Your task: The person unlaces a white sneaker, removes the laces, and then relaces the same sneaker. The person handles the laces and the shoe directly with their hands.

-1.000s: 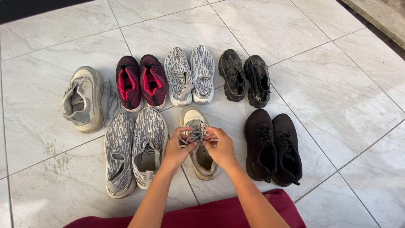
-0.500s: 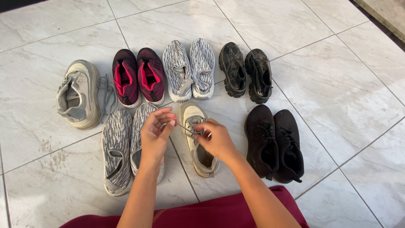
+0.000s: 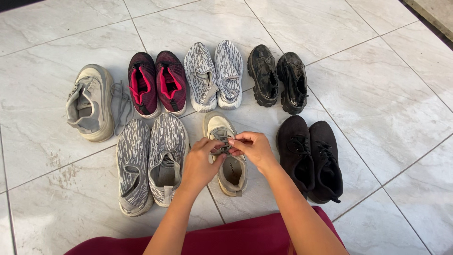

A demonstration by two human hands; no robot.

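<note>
1. While the beige sneaker [image 3: 225, 156] stands on the tiled floor [image 3: 377, 94] between the grey patterned knit pair [image 3: 151, 163] and the black suede pair [image 3: 309, 160], its grey lace [image 3: 220, 141] is being worked over the tongue by both hands.
2. The lace is pinched by the left hand [image 3: 200, 163], with thumb and fingers closed narrowly on a strand at the eyelets.
3. A strand is likewise gripped by the right hand [image 3: 252, 148], fingertips drawn together just above the shoe's opening; the two hands are nearly touching.
4. The lacing is judged to be partly done: crossings are seen over the lower eyelets, but no finished bow can be made out.
5. The matching beige sneaker [image 3: 89, 101] is left at the far left with its lace [image 3: 121, 106] lying loose on the tile beside it, so that shoe is judged untouched.
6. The maroon and pink pair [image 3: 157, 82], the white and grey knit pair [image 3: 213, 75] and the glossy black chunky pair [image 3: 278, 80] are lined up in the back row.
</note>
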